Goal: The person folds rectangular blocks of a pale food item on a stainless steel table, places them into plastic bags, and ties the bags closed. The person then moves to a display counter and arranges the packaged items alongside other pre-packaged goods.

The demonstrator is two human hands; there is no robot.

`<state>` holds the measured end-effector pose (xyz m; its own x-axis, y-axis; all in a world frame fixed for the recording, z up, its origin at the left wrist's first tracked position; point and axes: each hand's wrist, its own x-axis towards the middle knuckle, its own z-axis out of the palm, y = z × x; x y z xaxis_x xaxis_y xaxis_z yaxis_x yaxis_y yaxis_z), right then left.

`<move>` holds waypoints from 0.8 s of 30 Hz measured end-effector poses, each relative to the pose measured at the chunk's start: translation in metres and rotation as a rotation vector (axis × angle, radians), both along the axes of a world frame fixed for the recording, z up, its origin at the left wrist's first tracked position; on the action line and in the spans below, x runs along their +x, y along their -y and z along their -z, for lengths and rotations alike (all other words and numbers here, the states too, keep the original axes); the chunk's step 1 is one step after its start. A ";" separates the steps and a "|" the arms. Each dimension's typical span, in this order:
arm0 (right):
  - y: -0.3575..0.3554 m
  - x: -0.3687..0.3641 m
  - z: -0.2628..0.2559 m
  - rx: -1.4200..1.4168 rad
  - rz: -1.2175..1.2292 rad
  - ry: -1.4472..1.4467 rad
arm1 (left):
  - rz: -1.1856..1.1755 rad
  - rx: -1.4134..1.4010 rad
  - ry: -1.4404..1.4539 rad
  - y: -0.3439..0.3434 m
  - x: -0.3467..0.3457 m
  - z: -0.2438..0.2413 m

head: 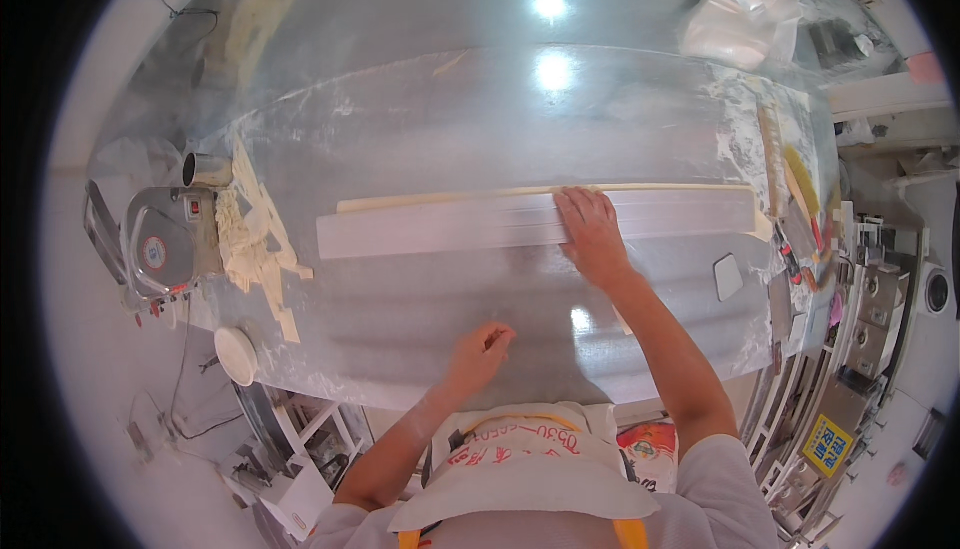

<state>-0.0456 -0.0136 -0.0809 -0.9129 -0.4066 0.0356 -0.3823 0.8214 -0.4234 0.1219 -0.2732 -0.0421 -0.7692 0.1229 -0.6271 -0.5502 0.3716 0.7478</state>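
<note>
A long, flat metal straightedge [442,226] lies across the steel worktable. Along its far side shows a narrow strip of pale dough [675,187], which sticks out a little past the straightedge at the right end. My right hand [592,230] rests on the straightedge right of its middle, fingers spread over its far edge. Nearer to me, my left hand [484,354] is held with curled fingers above the table's near part; whether it holds something small cannot be told. Dough scraps [251,238] lie in a heap at the left.
Left stand a metal machine [165,241], a metal cup [208,170] and a round white container [236,355]. Right lie a small white scraper [727,277], a yellow-bristled brush [802,181], a wooden rolling pin [771,159] and other tools. A plastic bag [742,20] sits at the far right.
</note>
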 end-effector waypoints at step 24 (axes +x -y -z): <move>-0.096 -0.156 -0.052 -0.121 -0.016 -0.042 | 0.006 -0.096 -0.126 0.027 -0.041 -0.018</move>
